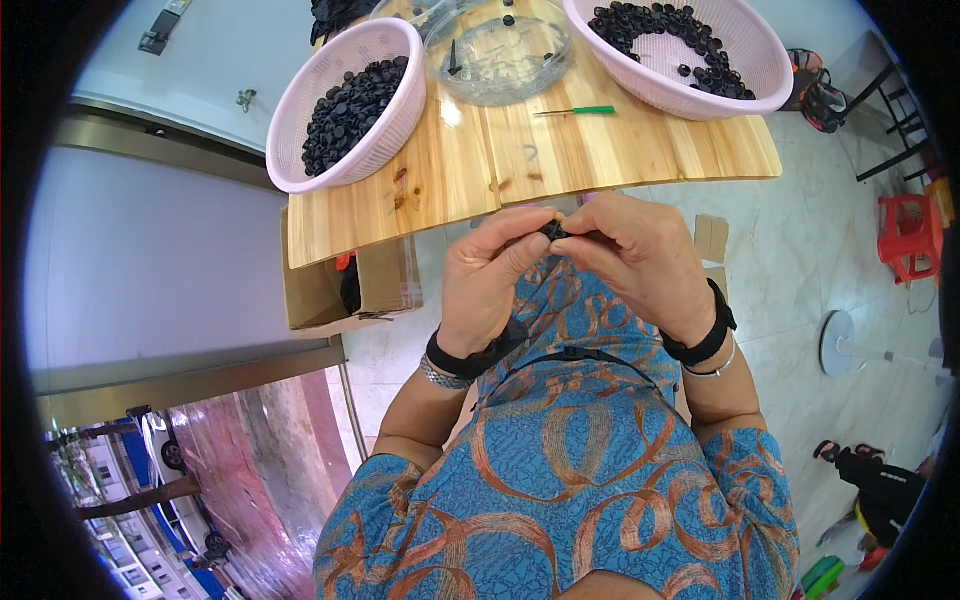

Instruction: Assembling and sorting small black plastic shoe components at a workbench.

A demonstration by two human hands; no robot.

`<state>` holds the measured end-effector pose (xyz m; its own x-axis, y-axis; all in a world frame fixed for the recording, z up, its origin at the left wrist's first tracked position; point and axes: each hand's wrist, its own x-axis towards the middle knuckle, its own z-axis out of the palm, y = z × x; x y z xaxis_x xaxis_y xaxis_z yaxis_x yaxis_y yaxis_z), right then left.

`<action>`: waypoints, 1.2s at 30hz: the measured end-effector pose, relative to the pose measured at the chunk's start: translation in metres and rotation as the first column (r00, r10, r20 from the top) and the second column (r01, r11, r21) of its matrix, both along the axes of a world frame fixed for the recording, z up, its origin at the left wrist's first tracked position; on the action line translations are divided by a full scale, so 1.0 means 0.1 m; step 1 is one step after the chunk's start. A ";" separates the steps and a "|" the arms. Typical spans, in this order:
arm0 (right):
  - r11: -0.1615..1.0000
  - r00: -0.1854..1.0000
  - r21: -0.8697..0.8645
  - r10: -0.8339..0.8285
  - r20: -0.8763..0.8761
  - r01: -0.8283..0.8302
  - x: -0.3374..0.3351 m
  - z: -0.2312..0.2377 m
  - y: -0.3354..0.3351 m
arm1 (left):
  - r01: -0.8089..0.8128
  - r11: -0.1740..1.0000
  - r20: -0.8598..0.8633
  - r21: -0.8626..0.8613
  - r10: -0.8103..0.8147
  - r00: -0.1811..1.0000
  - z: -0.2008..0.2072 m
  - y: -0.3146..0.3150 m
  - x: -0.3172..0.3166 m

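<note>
Both my hands are closed in front of my body, just off the table's near edge, with their fingertips meeting. Between them is a small black plastic piece (553, 231), mostly covered by fingers, so its exact shape cannot be made out. My left hand (488, 272) pinches it from one side with thumb and forefinger. From the other side my right hand (645, 258) grips it the same way. Beyond my hands, a pink basket (394, 138) at the left holds many black caps (350, 118). Another pink basket (655, 92) at the right contains black ring-like pieces (722, 72).
On the wooden table (570, 160) lies a thin tool with a green handle (594, 110). Behind it stands a clear plastic basin (497, 85) with a few black bits. A cardboard box (392, 275) sits below the table's left side. A red stool (908, 240) stands far right.
</note>
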<state>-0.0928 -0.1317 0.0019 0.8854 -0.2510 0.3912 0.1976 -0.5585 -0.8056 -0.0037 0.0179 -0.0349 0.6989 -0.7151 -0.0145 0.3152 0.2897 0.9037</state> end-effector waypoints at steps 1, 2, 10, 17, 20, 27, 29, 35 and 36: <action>0.998 1.000 0.069 0.005 -0.022 -0.004 0.00 0.01 0.00 | -0.012 1.000 0.016 -0.006 0.012 1.000 0.00 0.00 0.00; 0.990 0.999 0.139 0.012 -0.044 -0.005 0.00 0.02 0.01 | -0.012 1.000 0.016 -0.007 0.013 1.000 0.00 0.00 -0.01; 0.999 0.996 -0.010 0.038 -0.087 -0.039 -0.02 0.08 -0.05 | -0.036 0.989 0.461 0.146 -0.036 0.887 0.05 0.03 0.03; 0.994 0.989 0.080 0.088 -0.119 -0.079 -0.01 0.05 -0.04 | 0.013 0.982 0.418 0.190 -0.093 0.904 0.13 0.06 0.06; 0.932 0.952 0.353 0.180 -0.249 -0.084 -0.01 0.08 -0.05 | 0.088 0.976 0.243 0.199 -0.137 0.960 0.13 0.09 0.09; 0.945 0.950 0.215 0.279 -0.137 -0.246 0.05 -0.09 -0.17 | 0.265 0.956 0.035 0.128 -0.271 0.962 0.08 0.15 0.09; 0.939 0.934 0.121 0.335 -0.121 -0.321 0.07 -0.12 -0.19 | 0.260 0.963 -0.047 0.073 -0.257 0.965 0.06 0.16 0.09; 0.867 0.885 -0.178 0.458 -0.077 -0.465 0.15 -0.12 -0.29 | 0.249 0.969 -0.207 -0.006 -0.245 0.947 -0.01 0.16 0.07; 0.867 0.885 -0.174 0.460 -0.079 -0.466 0.17 -0.12 -0.31 | 0.256 0.967 -0.210 -0.003 -0.251 0.945 -0.04 0.17 0.07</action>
<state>-0.0759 -0.1630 -0.0097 0.8959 0.2638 0.3576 0.4442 -0.5473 -0.7093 0.0031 0.0345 -0.0388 0.4744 -0.8659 -0.1584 0.5557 0.1551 0.8168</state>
